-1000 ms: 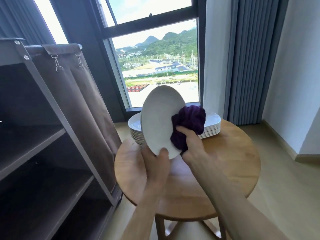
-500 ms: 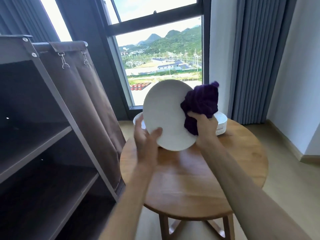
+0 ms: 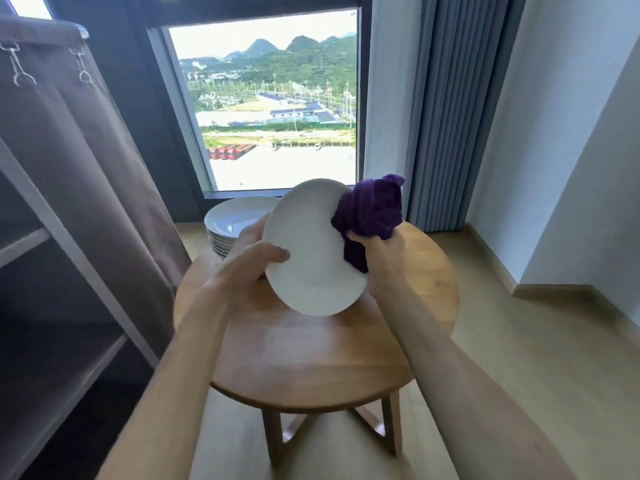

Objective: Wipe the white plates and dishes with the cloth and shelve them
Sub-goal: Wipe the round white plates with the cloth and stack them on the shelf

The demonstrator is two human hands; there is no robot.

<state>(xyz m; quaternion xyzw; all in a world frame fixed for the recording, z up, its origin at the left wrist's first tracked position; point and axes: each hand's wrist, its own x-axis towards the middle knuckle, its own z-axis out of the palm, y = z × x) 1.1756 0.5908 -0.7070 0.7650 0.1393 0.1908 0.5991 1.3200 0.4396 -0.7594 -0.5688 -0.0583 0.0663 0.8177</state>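
My left hand (image 3: 249, 263) grips a white oval plate (image 3: 311, 251) by its left rim, thumb on the face, holding it tilted above the round wooden table (image 3: 311, 358). My right hand (image 3: 381, 258) clutches a bunched purple cloth (image 3: 372, 211) against the plate's upper right edge. Behind the held plate, a stack of white plates (image 3: 230, 223) sits at the table's far left. The dark shelf unit (image 3: 52, 306) stands to the left with bare shelves.
A brown fabric cover (image 3: 86, 150) hangs on clips along the shelf unit's side, close to the table. A window (image 3: 270, 109) and grey curtain (image 3: 446, 116) are behind the table. White wall and wooden floor (image 3: 536, 358) lie to the right.
The view dropped and came closer to the table. My left hand shifted from the plate's bottom edge to its left rim, and the cloth moved up to the upper right edge.
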